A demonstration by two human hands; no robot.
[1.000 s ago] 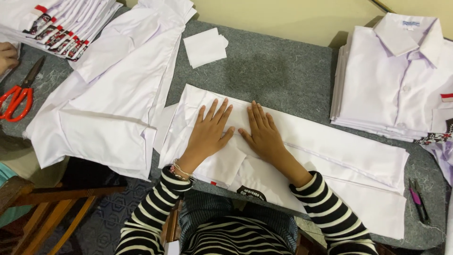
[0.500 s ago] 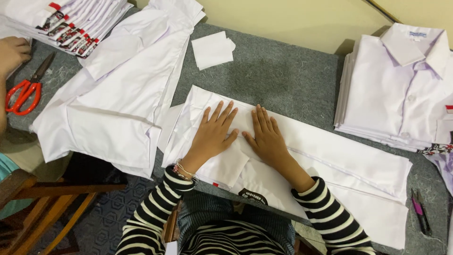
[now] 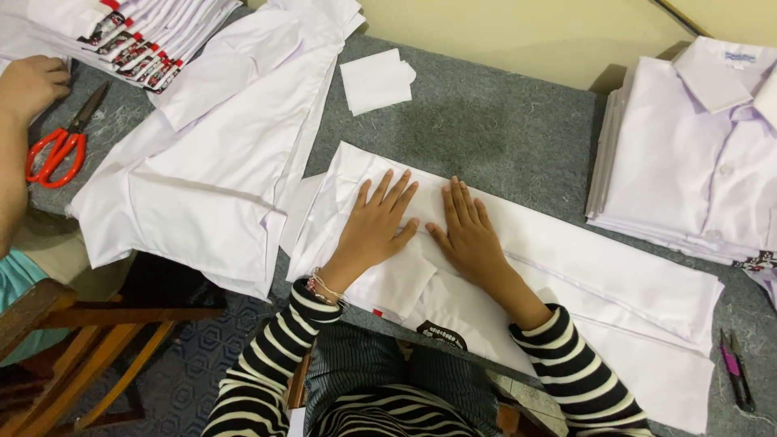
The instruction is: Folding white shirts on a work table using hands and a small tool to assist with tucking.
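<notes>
A white shirt [image 3: 615,275] lies folded lengthwise across the grey felt table [image 3: 502,129]. My left hand [image 3: 376,226] presses flat on its left part, fingers spread. Beside it, my right hand [image 3: 468,235] lies palm down on the same shirt, thumbs nearly touching. Both arms wear black-and-white striped sleeves. A small folded white piece [image 3: 376,79] rests on the felt beyond the shirt.
A pile of unfolded white shirts [image 3: 218,162] lies at left. Folded shirts with tags [image 3: 129,36] are stacked far left, and a neat stack of folded shirts [image 3: 696,154] sits at right. Red-handled scissors [image 3: 61,146] lie near another person's hand [image 3: 28,85]. A small purple clipper [image 3: 735,376] lies bottom right.
My hands stay pressed on the shirt with almost no shift. The other person's hand at the left has come further into view near the scissors.
</notes>
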